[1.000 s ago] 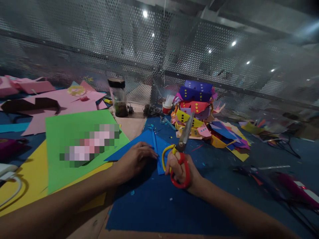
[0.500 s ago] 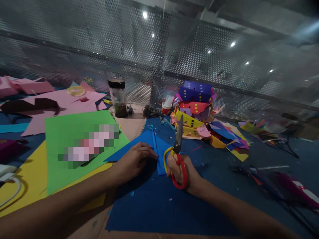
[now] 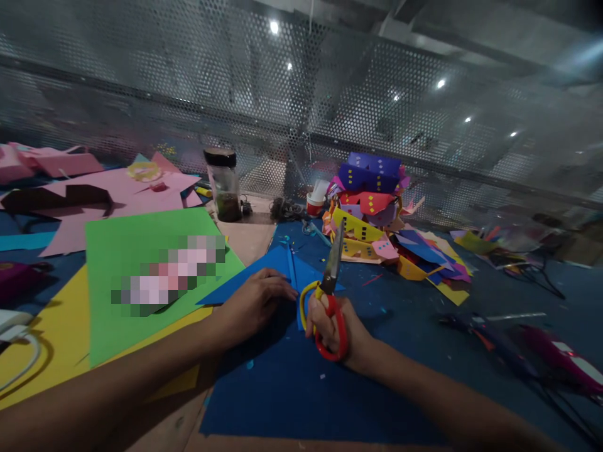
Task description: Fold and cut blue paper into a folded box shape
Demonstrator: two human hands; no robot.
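My left hand (image 3: 257, 300) rests on a folded blue paper (image 3: 277, 262), its fingers stretched out and pressing down near a narrow raised strip (image 3: 291, 267). The thumb is mostly hidden. My right hand (image 3: 342, 329) grips scissors (image 3: 332, 270) with one yellow and one red handle loop. Their blades point up and away from me, held together above the paper's right part, which the right hand partly covers. Under both hands spreads a darker blue sheet (image 3: 301, 402).
Green paper (image 3: 108, 263) lies over yellow paper (image 3: 47, 351) on the left. A black-lidded jar (image 3: 223, 188) and a paper cup (image 3: 315, 204) stand behind. Coloured paper pieces (image 3: 372, 204) pile up back right. A magenta device (image 3: 560, 358) lies far right.
My right hand has shifted slightly left and down with the scissors, closer to my left hand. The left hand and the folded blue paper stay in place.
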